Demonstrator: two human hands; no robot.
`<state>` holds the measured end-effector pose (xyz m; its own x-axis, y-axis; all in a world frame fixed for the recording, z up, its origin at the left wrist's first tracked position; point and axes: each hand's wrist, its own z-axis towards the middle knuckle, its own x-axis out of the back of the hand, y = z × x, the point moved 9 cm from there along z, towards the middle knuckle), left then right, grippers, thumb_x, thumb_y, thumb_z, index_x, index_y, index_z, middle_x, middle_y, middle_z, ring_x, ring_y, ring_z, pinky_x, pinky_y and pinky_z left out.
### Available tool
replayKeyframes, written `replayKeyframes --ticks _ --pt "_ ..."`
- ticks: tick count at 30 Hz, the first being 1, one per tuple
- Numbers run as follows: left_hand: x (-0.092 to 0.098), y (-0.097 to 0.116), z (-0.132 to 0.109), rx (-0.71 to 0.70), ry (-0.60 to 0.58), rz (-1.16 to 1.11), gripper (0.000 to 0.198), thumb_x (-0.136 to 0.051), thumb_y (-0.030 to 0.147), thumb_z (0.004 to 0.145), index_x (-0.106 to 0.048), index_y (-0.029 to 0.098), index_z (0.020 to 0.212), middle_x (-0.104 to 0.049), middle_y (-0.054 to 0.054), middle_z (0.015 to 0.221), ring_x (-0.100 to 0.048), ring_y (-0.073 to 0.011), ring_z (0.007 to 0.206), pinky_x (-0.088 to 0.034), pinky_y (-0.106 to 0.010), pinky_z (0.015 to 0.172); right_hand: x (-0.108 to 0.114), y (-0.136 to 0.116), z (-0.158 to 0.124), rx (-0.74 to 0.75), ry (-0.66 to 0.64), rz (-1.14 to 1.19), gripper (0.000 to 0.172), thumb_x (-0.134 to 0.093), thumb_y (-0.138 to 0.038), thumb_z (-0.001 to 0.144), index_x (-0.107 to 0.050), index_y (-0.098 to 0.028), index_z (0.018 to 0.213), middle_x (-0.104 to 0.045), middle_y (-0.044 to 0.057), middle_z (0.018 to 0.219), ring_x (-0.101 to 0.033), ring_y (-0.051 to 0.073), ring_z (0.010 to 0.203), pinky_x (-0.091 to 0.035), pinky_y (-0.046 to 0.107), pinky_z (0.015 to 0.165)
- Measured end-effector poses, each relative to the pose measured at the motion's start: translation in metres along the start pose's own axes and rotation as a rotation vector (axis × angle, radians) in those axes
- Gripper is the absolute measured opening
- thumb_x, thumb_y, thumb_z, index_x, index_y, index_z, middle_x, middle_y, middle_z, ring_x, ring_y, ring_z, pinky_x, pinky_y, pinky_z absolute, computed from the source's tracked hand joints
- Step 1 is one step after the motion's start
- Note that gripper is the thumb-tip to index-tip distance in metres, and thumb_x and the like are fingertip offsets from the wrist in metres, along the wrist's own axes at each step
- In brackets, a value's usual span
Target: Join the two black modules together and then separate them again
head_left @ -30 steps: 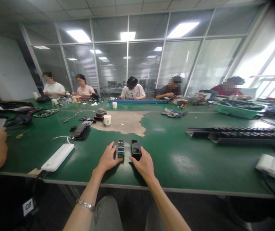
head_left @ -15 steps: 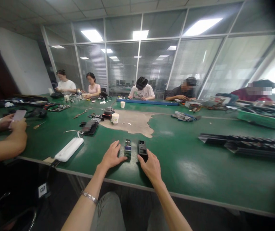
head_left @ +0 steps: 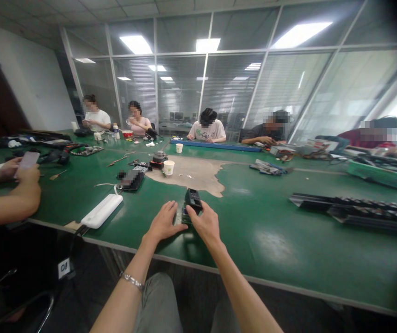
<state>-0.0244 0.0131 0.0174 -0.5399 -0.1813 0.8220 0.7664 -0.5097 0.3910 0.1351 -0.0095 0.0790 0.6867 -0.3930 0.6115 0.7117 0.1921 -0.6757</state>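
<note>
My right hand (head_left: pixel 207 224) grips a black plastic housing (head_left: pixel 193 198) with square openings, tilted and raised over a small circuit board assembly (head_left: pixel 185 215). The housing and my right thumb hide most of that assembly. My left hand (head_left: pixel 165 222) lies on the green table just left of the board, fingers stretched out and thumb pointing toward it. Whether the left thumb touches the board I cannot tell.
A white power strip (head_left: pixel 102 211) lies to the left, with a dark device (head_left: pixel 132 179) beyond it. Paper cups (head_left: pixel 169 168) stand ahead. Black metal channels (head_left: pixel 358 210) and a green basket (head_left: pixel 386 175) are at right. A co-worker's hands (head_left: pixel 28 169) hold a phone at left.
My right hand has lifted the black housing and brought it left, over the circuit board assembly. My left hand has stayed about where it was.
</note>
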Motion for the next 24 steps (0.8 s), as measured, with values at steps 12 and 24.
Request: replayKeyframes --ticks 12,24 --pt "0.001 0.001 -0.002 -0.024 0.01 0.043 0.092 -0.062 0.065 0.079 -0.027 0.012 0.146 -0.036 -0.017 0.15 -0.029 -0.0317 0.141 -0.028 -0.047 0.116 -0.025 -0.004 -0.006 -0.041 -0.039 -0.143 0.031 -0.056 -0.047 0.083 -0.064 -0.019 0.096 -0.07 0.009 0.088 -0.065 0.023 0.086 -0.043 0.029 0.075" --pt "0.005 0.006 -0.003 -0.048 0.004 0.094 0.072 -0.06 0.042 0.079 -0.039 0.009 0.14 -0.039 -0.019 0.147 -0.032 -0.0316 0.139 -0.028 -0.046 0.117 -0.043 0.011 -0.028 0.041 -0.027 -0.202 0.054 -0.059 -0.047 0.08 -0.054 -0.015 0.123 -0.067 0.013 0.107 -0.062 0.028 0.1 -0.043 0.033 0.084"
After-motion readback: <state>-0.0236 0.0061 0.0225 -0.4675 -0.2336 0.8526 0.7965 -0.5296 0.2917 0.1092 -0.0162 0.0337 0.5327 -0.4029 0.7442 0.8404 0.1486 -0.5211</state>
